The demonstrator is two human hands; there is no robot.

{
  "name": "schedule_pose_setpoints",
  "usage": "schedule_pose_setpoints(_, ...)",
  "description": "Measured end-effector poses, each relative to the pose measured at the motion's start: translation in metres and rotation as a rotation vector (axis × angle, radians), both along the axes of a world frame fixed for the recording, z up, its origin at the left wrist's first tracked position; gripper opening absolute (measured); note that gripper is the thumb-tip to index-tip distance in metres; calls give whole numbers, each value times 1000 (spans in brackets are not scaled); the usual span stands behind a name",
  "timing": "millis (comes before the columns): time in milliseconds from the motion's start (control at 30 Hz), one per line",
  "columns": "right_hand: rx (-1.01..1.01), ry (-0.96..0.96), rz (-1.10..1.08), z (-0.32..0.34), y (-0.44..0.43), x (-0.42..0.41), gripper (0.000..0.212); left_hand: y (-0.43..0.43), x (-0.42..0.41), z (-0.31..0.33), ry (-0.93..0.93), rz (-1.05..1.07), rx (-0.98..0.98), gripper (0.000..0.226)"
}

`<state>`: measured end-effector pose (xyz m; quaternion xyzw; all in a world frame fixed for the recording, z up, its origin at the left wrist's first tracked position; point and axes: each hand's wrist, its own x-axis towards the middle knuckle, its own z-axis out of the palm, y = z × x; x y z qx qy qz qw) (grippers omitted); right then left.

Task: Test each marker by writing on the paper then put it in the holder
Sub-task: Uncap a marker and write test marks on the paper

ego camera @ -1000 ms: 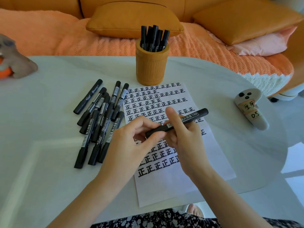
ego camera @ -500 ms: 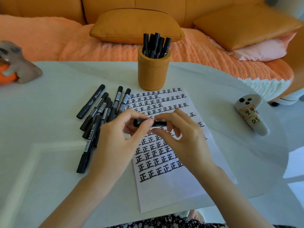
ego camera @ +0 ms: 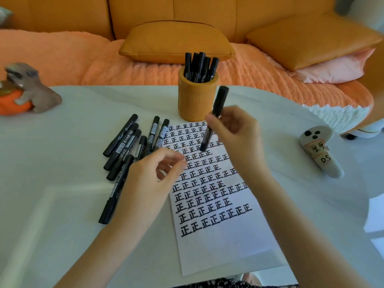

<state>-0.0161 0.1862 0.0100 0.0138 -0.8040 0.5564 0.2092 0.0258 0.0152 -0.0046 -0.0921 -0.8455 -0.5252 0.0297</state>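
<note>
My right hand pinches a capped black marker, held nearly upright just in front of the orange holder, which has several black markers standing in it. My left hand hovers over the left edge of the paper with its fingers loosely curled and nothing in them. The white sheet is covered with rows of black written characters. Several loose black markers lie in a pile on the table left of the paper, partly hidden by my left hand.
A white round table carries everything. A grey animal figurine with an orange base sits at the far left. A white labelled controller lies at the right. An orange sofa with cushions stands behind the table.
Both hands held the marker together before. Now my left hand has let go and dropped back, and my right hand has swung the marker upright toward the holder.
</note>
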Motion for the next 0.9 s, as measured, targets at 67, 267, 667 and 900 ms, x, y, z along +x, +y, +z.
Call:
schedule_pose_setpoints(67, -45, 9, -67, 6, 2, -25, 9, -1, -1, -3, 11, 2, -60, 10)
schedule_pose_setpoints(267, -129, 108, -132, 26, -3, -88, 11, -6, -8, -7, 50, 74, -209, 12)
schedule_pose_setpoints(667, 51, 222, -277, 27, -15, -133, 46, -16, -11, -12, -5, 82, -244, 16)
schedule_pose_setpoints(900, 392, 155, -289, 16, -16, -134, 57, -17, -12, -12, -13, 75, -241, 16)
